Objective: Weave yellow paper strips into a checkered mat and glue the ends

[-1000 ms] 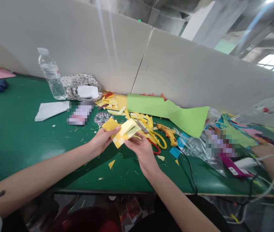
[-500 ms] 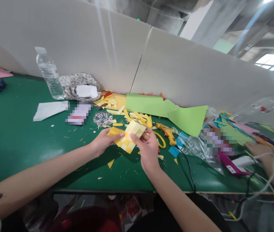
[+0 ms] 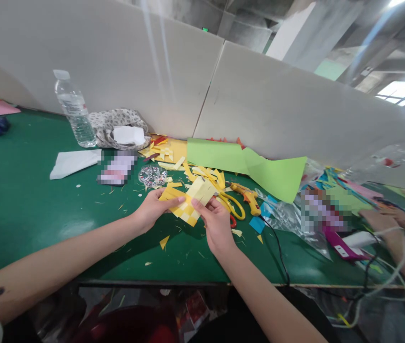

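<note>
A small woven paper piece (image 3: 190,202), made of pale and deep yellow strips in a checker pattern, is held just above the green table (image 3: 27,205). My left hand (image 3: 152,209) pinches its left side, thumb on top. My right hand (image 3: 217,224) grips its lower right edge with the fingers curled under. Loose yellow strips (image 3: 206,174) lie right behind it, and yellow-handled scissors (image 3: 233,205) rest beside my right hand.
A water bottle (image 3: 74,114), a patterned cloth pouch (image 3: 116,128), white paper (image 3: 72,162) and green sheets (image 3: 252,164) lie toward the grey partition. A yellow glue gun (image 3: 248,195) and its black cord (image 3: 277,247) sit to the right. Another person's hands (image 3: 391,221) work at far right.
The woven piece has been turned and lowered slightly. My right hand shifted from under its front corner to its right edge. The other person's hand moved a little left.
</note>
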The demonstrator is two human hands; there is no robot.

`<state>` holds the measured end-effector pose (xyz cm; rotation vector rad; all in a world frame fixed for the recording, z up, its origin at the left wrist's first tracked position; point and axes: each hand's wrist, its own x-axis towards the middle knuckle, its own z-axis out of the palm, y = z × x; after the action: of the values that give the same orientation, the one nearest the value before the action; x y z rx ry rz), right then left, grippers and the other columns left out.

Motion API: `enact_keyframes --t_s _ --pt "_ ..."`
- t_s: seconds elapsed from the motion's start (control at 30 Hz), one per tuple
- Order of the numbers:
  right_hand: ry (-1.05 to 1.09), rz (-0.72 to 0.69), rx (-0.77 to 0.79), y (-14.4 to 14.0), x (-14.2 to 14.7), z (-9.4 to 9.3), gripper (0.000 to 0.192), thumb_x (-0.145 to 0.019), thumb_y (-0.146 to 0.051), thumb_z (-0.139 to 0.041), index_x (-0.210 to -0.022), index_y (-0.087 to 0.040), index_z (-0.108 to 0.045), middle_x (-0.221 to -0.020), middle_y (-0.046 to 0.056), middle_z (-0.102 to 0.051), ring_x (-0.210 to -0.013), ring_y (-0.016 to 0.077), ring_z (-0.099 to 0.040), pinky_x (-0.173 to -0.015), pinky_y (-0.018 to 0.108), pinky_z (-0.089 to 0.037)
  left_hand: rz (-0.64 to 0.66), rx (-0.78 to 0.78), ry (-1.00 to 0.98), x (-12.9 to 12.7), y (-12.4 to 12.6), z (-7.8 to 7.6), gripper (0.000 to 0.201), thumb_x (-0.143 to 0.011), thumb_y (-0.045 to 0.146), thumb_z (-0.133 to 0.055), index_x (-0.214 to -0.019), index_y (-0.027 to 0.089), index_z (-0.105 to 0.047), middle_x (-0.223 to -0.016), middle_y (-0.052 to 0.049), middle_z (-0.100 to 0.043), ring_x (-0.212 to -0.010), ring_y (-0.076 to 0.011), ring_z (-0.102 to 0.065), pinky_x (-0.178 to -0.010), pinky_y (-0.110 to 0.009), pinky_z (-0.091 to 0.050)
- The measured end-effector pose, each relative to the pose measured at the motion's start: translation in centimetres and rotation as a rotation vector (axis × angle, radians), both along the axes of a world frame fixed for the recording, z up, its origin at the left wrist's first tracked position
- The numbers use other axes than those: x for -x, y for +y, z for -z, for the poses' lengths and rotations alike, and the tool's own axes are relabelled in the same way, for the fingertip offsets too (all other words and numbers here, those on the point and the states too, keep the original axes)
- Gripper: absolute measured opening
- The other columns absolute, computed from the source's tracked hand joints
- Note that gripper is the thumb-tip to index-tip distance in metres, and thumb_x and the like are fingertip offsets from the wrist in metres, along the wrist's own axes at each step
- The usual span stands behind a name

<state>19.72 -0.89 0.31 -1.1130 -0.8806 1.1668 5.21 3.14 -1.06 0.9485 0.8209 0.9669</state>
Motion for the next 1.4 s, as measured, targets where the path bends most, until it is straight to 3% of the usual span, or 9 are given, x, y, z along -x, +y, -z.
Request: enact_keyframes --t_s 0.13,0.27,0.4,0.5,0.77,1.0,1.1,1.27,1.4 --pt "-0.154 0.043 -0.016 0.3 -0.8 -0.4 0.034 -0.056 -0.032 -0.075 -0.086 -0.018 -0.066 -0.085 0.005 -0.071 -0.083 0.024 -0.065 -0.075 0.04 -0.052 0.096 0.013 0.043 0.6 0.5 -0.8 0.031 -0.06 0.028 -0.075 -0.088 0.016 -0.066 -0.088 -0.007 -0.069 -0.074 -0.0156 -0.064 -0.065 -0.024 -0.05" --pt "-0.334 -0.057 -0.02 0.5 -2.1 -1.0 0.029 -0.057 -0.031 -0.075 -0.082 -0.02 -0.068 -0.083 0.004 -0.071 -0.08 0.0236 -0.065 -0.076 0.041 -0.052 0.192 0.001 0.167 1.1 1.0 -1.3 0.029 -0.062 0.031 -0.073 -0.089 0.019 -0.068 -0.084 -0.006 -0.07 -0.073 -0.0154 -0.064 -0.064 -0.024 -0.049" --pt "-0.375 -0.237 0.029 0.7 -2.8 -1.0 0.032 -0.054 -0.028 -0.076 -0.085 -0.02 -0.07 -0.081 0.004 -0.072 -0.076 0.0233 -0.066 -0.074 0.042 -0.052 0.172 -0.182 0.296 0.9 1.1 -0.8 0.015 -0.062 0.031 -0.071 -0.072 0.02 -0.069 -0.073 -0.002 -0.069 -0.069 -0.0132 -0.06 -0.064 -0.024 -0.045" --pt "-0.381 -0.322 0.031 0.7 -2.9 -0.6 0.034 -0.056 -0.026 -0.075 -0.089 -0.019 -0.069 -0.083 0.004 -0.071 -0.078 0.0231 -0.066 -0.074 0.041 -0.052 0.176 -0.217 0.288 0.6 0.9 -0.4 0.009 -0.061 0.027 -0.071 -0.066 0.02 -0.067 -0.064 0.001 -0.066 -0.061 -0.0109 -0.057 -0.06 -0.022 -0.042" --pt "-0.375 -0.292 0.013 0.9 -2.8 0.2 0.033 -0.057 -0.026 -0.074 -0.089 -0.019 -0.068 -0.085 0.005 -0.071 -0.077 0.0216 -0.066 -0.073 0.038 -0.052 0.079 -0.239 0.286 0.2 0.3 0.0 0.011 -0.065 0.03 -0.068 -0.066 0.02 -0.065 -0.062 0.001 -0.064 -0.056 -0.0102 -0.054 -0.053 -0.021 -0.038" --pt "-0.405 -0.357 0.119 0.9 -2.7 0.0 0.029 -0.057 -0.03 -0.074 -0.082 -0.016 -0.07 -0.078 0.004 -0.071 -0.073 0.0205 -0.065 -0.067 0.034 -0.052 0.098 -0.299 0.308 0.1 0.3 0.6 0.013 -0.065 0.031 -0.068 -0.068 0.019 -0.065 -0.066 0.001 -0.065 -0.061 -0.0108 -0.056 -0.058 -0.022 -0.041" --pt "-0.425 -0.312 0.127 0.9 -2.7 -0.2 0.029 -0.057 -0.033 -0.075 -0.08 -0.016 -0.07 -0.076 0.004 -0.071 -0.071 0.0204 -0.065 -0.064 0.032 -0.051 0.112 -0.321 0.325 0.3 0.5 0.5 0.017 -0.068 0.035 -0.065 -0.074 0.018 -0.065 -0.074 -0.001 -0.067 -0.07 -0.0133 -0.059 -0.066 -0.024 -0.044" --pt "-0.196 -0.052 0.066 0.9 -2.1 -0.6 0.035 -0.055 -0.032 -0.076 -0.086 -0.018 -0.069 -0.08 0.005 -0.071 -0.074 0.0215 -0.066 -0.068 0.034 -0.051 0.01 -0.367 0.337 0.3 0.3 -0.5 0.041 -0.065 0.036 -0.069 -0.102 0.021 -0.058 -0.107 -0.006 -0.062 -0.1 -0.0205 -0.055 -0.084 -0.033 -0.044" --pt "0.014 0.051 0.018 0.8 -1.3 -0.5 0.035 -0.055 -0.028 -0.076 -0.086 -0.017 -0.067 -0.085 0.004 -0.071 -0.079 0.0215 -0.065 -0.072 0.035 -0.051 0.183 -0.215 0.2 0.1 0.0 -0.6 0.041 -0.064 0.03 -0.071 -0.1 0.019 -0.057 -0.103 -0.006 -0.064 -0.09 -0.0187 -0.06 -0.078 -0.031 -0.047"
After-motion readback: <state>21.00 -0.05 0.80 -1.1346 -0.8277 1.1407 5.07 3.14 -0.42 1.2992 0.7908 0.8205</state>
